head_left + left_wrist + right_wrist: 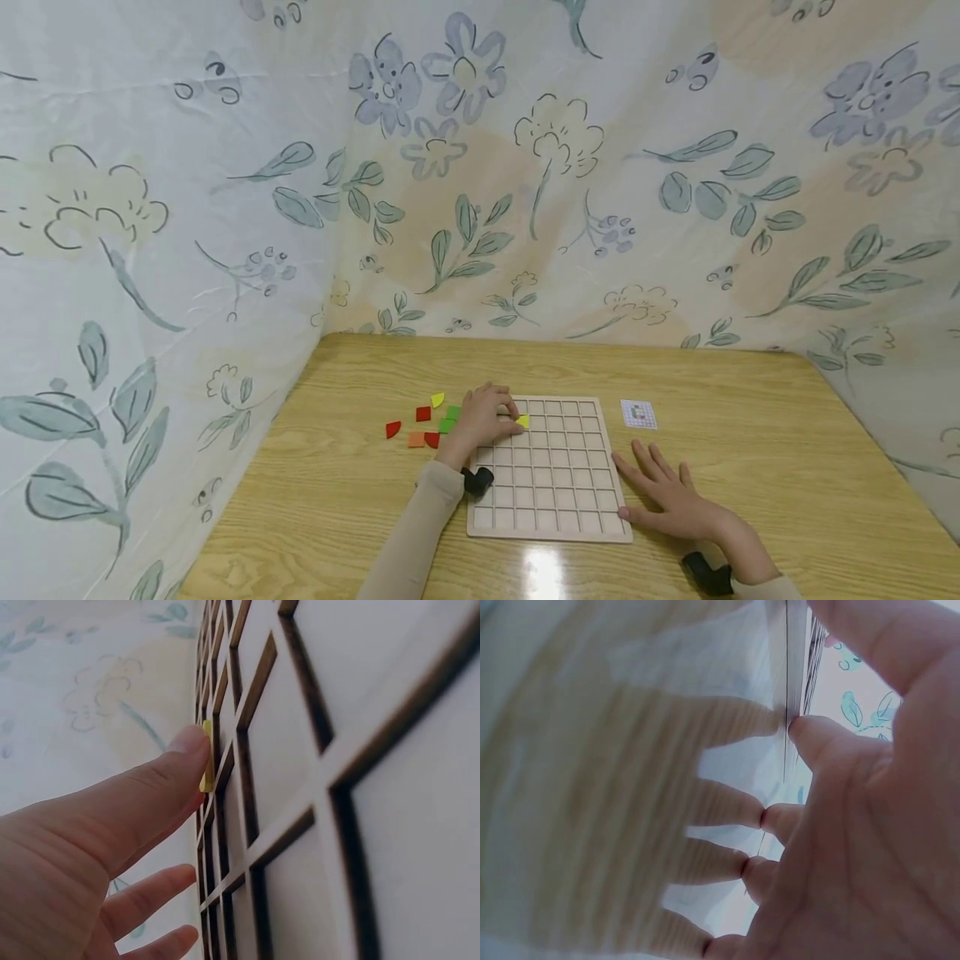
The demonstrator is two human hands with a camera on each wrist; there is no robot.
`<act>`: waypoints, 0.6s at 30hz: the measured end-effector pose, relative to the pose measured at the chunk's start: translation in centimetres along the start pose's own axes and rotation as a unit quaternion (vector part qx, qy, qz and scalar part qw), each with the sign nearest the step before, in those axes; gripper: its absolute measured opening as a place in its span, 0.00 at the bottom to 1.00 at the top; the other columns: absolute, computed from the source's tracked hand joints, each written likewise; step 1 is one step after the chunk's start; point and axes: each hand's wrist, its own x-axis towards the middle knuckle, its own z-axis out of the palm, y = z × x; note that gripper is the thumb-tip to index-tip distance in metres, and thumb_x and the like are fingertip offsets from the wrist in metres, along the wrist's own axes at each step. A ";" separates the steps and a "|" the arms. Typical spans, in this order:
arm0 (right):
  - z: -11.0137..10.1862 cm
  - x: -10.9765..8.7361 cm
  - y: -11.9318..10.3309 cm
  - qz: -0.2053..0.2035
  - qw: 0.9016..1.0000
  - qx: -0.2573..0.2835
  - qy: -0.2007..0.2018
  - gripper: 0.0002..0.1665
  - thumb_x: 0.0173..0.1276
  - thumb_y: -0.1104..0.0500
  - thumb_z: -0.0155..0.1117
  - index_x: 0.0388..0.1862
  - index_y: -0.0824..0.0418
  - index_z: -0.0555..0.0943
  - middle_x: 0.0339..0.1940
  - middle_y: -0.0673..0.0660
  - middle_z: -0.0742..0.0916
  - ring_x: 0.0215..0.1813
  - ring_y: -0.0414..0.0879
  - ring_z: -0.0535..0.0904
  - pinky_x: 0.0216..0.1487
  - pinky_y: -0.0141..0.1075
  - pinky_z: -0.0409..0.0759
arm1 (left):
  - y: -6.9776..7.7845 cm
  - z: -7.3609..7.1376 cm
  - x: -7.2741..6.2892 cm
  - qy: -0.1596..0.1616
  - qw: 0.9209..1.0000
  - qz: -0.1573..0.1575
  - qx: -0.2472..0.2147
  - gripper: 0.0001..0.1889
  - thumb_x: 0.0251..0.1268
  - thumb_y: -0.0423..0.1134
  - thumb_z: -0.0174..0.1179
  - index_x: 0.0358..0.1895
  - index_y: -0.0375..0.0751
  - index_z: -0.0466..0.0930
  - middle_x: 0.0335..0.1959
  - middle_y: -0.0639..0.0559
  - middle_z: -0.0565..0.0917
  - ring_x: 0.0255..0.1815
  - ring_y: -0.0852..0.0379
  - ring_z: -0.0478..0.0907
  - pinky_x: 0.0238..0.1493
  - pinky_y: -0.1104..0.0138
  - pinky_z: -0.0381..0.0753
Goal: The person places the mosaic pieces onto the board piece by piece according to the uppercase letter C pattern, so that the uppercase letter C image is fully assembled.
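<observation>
Head view, yellow tile: small, flat and bright, at the left hand's fingertips over the upper left part of the grid board.
Grid board: pale wood, raised ribs making square cells, lying on the wood-grain table.
Loose pieces: left of the board, a yellow quarter-round, a red square, a red quarter-round, an orange square and green tiles.
Pattern card: small, printed, just beyond the board's upper right side.
In the way: the left hand and sleeve cover part of the board's left side.
Left hand: thumb and forefinger pinching the yellow tile.
Right hand: fingers spread, palm down beside the board's right edge.
Left wrist view, yellow tile: a thin strip, edge-on at the thumb tip; whether it is seated in a cell is hard to tell.
Other fingers: apart.
Right wrist view, fingers: spread, tips on the glossy tabletop, forefinger seemingly against the board's edge.
</observation>
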 end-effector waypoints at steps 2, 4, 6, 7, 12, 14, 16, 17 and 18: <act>0.0 0.0 0.1 0.001 1.000 0.002 -0.001 0.44 0.63 0.46 0.60 0.73 0.57 0.55 0.73 0.74 0.46 0.69 0.76 0.34 0.54 0.75 0.24 | 0.0 -0.1 0.0 -0.001 1.000 -0.003 -0.005 0.08 0.50 0.51 0.68 0.25 0.56 0.80 0.64 0.48 0.71 0.71 0.40 0.54 0.67 0.39 0.47; 0.0 0.0 0.1 0.000 1.000 0.004 -0.002 0.44 0.64 0.46 0.60 0.73 0.57 0.55 0.73 0.74 0.46 0.69 0.76 0.34 0.54 0.75 0.24 | 0.0 -0.2 -0.1 -0.002 1.000 -0.005 -0.009 0.08 0.50 0.50 0.68 0.26 0.56 0.80 0.64 0.48 0.71 0.71 0.40 0.54 0.67 0.39 0.46; -0.1 0.0 0.0 0.000 1.000 0.005 -0.003 0.44 0.64 0.46 0.60 0.73 0.57 0.55 0.72 0.74 0.46 0.69 0.76 0.34 0.54 0.75 0.24 | 0.0 -0.3 -0.1 0.000 1.000 -0.006 -0.012 0.07 0.51 0.49 0.68 0.27 0.54 0.81 0.64 0.48 0.71 0.71 0.40 0.54 0.67 0.38 0.46; -0.1 0.1 0.0 0.001 1.000 0.004 -0.003 0.44 0.64 0.46 0.60 0.73 0.57 0.55 0.72 0.74 0.46 0.69 0.77 0.34 0.54 0.75 0.24 | -0.1 -0.3 -0.1 0.001 1.000 -0.005 -0.010 0.07 0.51 0.49 0.68 0.28 0.54 0.81 0.64 0.48 0.71 0.71 0.39 0.54 0.67 0.38 0.46; -0.3 0.1 0.0 0.005 1.000 -0.005 -0.002 0.44 0.63 0.45 0.60 0.73 0.57 0.55 0.73 0.74 0.47 0.70 0.76 0.35 0.54 0.75 0.25 | -0.2 -0.9 -0.3 0.010 1.000 -0.002 -0.017 0.08 0.53 0.48 0.67 0.33 0.52 0.82 0.64 0.46 0.71 0.71 0.38 0.54 0.66 0.37 0.45; -0.3 0.2 0.0 0.005 1.000 -0.008 -0.003 0.44 0.63 0.45 0.60 0.73 0.57 0.56 0.73 0.74 0.47 0.70 0.76 0.35 0.54 0.75 0.26 | -0.2 -1.1 -0.5 0.013 1.000 -0.003 -0.024 0.07 0.53 0.47 0.67 0.33 0.52 0.82 0.64 0.46 0.71 0.71 0.38 0.54 0.66 0.37 0.44; -0.4 0.2 0.0 0.005 1.000 -0.008 -0.004 0.44 0.63 0.45 0.60 0.73 0.57 0.55 0.73 0.74 0.47 0.70 0.76 0.35 0.54 0.76 0.26 | -0.4 -1.2 -0.6 0.013 0.999 -0.009 -0.027 0.07 0.54 0.47 0.66 0.34 0.52 0.82 0.64 0.47 0.70 0.71 0.39 0.54 0.67 0.38 0.43; -0.4 0.2 0.0 0.003 1.000 -0.008 -0.004 0.44 0.63 0.45 0.60 0.73 0.58 0.55 0.72 0.74 0.47 0.69 0.77 0.35 0.54 0.76 0.26 | -0.4 -1.3 -0.7 0.014 0.999 -0.012 -0.028 0.08 0.54 0.48 0.66 0.35 0.52 0.82 0.64 0.47 0.70 0.71 0.39 0.53 0.67 0.38 0.42; -0.4 0.3 0.0 0.002 1.000 -0.008 -0.005 0.44 0.63 0.45 0.60 0.73 0.58 0.55 0.72 0.74 0.46 0.69 0.77 0.35 0.53 0.76 0.26 | -0.5 -1.4 -0.8 0.014 0.999 -0.014 -0.029 0.08 0.55 0.48 0.66 0.36 0.52 0.82 0.64 0.47 0.70 0.71 0.40 0.53 0.67 0.38 0.42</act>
